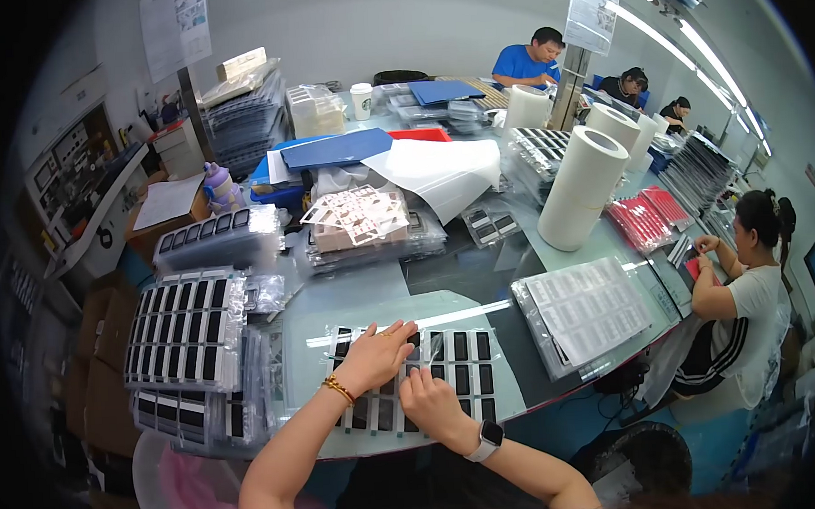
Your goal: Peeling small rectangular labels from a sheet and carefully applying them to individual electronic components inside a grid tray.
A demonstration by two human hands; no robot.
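Observation:
A clear sheet with rows of dark rectangular pieces [462, 379] lies in front of me on the glass-topped table. My left hand [375, 354] rests on its upper left part, fingers stretched out and flat, with nothing gripped. Just to the right and nearer to me, my right hand [430, 403] is over the middle of the same sheet. Its fingers are curled and pinched together at the pieces; what lies between the fingertips is too small to make out. Both hands cover some of the pieces.
Stacked trays of dark pieces [179, 333] stand at left. Papers on a plastic stack [587, 310] lie at right, behind them a tall white roll [584, 188]. Bagged stacks with a cut-out sheet [358, 216] stand ahead. A co-worker [745, 267] sits at right.

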